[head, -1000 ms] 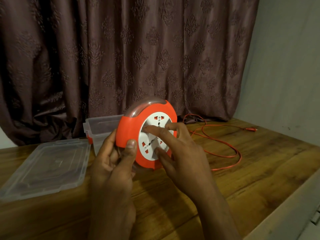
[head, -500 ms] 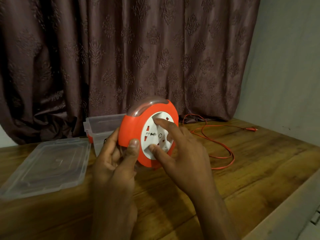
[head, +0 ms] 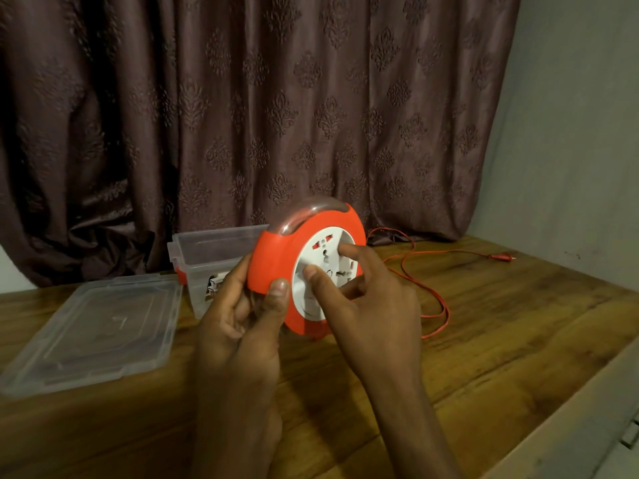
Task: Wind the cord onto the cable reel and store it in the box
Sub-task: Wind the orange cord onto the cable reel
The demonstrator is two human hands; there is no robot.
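**Winding under way: dial turned on, slack shortened**

Reel (head: 294,267) held upright on edge above the table (head: 484,340), just in front of both hands. Left hand (head: 242,316) clamped on the orange rim, thumb across the front edge, fingers wrapped behind. Right hand (head: 366,305) not gripping anything: forefinger and thumb pressed onto the white socket dial (head: 321,271), remaining fingers loosely bent below.

Compared with a second earlier: forefinger moved from the middle of the dial up toward its top right; socket holes sat at a different angle; so dial rotated part of a turn. Cord (head: 439,299) loop on the table to the right of the right hand drawn noticeably shorter and narrower. Plug (head: 502,257) seemingly unmoved, far right, well apart from the hands.

Judged: winding working, cord feeding in with each turn, a fair length left out. Snagging at the loop possible as slack tightens.

Box (head: 207,257) open, just behind the left hand; something pale inside, unclear. Lid (head: 103,326) flat to the left of that hand. Storing not yet begun.
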